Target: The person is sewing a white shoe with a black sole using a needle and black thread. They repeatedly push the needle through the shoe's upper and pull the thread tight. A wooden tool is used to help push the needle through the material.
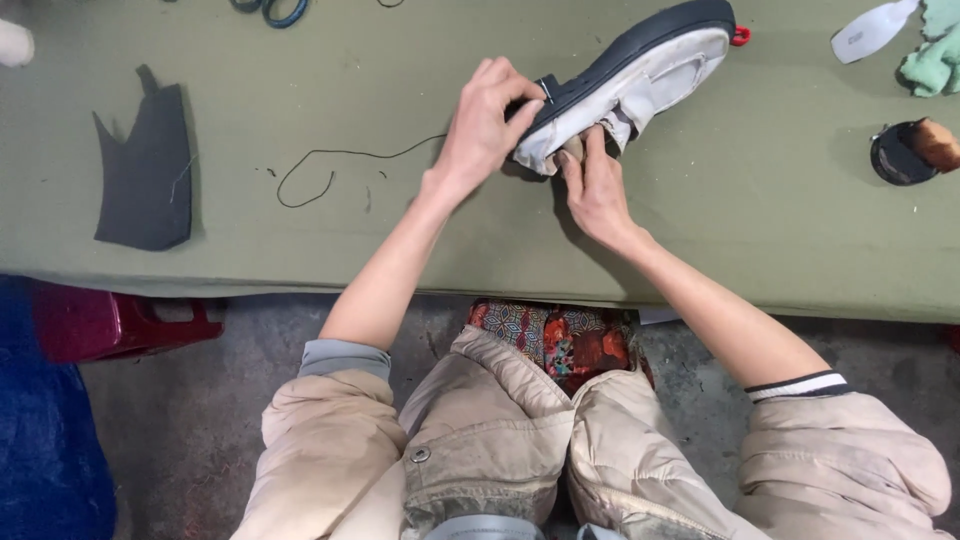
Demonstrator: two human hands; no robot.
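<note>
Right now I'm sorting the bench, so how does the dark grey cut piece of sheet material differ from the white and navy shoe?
The dark grey cut piece lies flat and untouched at the left of the green table; the white and navy shoe is tilted on its side, gripped by the left hand and right hand. The piece is one colour and thin; the shoe is two-toned and bulky. Both rest on that table.

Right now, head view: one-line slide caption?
Both hands, left hand and right hand, grip a dark-soled shoe on a green table.
</note>
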